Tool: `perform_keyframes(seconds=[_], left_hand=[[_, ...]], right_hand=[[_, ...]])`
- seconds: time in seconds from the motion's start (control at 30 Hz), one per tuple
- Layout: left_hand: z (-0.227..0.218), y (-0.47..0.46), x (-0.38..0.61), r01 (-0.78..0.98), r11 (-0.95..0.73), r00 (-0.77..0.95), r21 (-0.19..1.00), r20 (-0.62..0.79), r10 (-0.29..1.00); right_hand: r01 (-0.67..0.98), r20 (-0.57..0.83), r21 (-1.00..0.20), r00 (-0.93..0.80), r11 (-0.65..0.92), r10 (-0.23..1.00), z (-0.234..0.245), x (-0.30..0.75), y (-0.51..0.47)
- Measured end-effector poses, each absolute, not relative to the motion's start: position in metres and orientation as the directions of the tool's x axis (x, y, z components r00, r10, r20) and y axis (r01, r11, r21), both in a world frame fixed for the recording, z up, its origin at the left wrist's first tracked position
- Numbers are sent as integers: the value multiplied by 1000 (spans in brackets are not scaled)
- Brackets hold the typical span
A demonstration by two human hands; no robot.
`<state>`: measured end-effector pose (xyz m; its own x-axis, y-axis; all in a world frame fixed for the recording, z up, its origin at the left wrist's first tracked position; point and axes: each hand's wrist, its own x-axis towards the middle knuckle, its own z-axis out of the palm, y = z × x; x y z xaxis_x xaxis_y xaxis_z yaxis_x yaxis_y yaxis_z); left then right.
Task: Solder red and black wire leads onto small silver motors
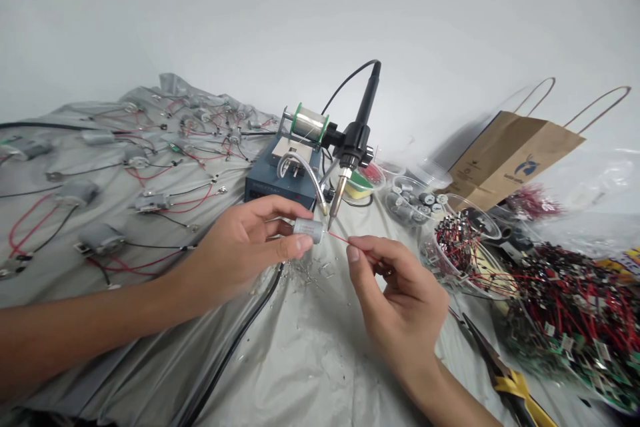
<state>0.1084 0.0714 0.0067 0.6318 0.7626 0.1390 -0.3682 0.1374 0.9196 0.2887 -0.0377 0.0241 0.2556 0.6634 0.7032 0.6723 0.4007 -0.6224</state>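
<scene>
A small grey cylindrical motor (307, 231) is held between the thumb and fingers of my left hand (250, 240), its terminal end facing right. My right hand (400, 293) pinches a thin red wire (339, 237), whose far end reaches the motor's terminal end. Just above that spot is the tip of a soldering iron (342, 193), clamped tip-down in a holder. A curved metal solder guide tube (313, 177) ends beside the tip. Whether the wire touches the terminal is too small to tell.
Behind stands a blue soldering station (265, 173) with a solder spool (309, 123). Wired motors (100, 238) are spread at left. On the right are a tub of motors (413, 203), heaps of red and black wired parts (575, 300), yellow-handled pliers (505, 373) and a paper bag (510, 153).
</scene>
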Motion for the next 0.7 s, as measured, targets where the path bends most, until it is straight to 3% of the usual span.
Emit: perform_keyframes(seconds=[0.7], left_hand=[[7,71,108,-363,156,639,919,124,759]], right_hand=[[676,688,-631,262,381,676,26,289,-39]])
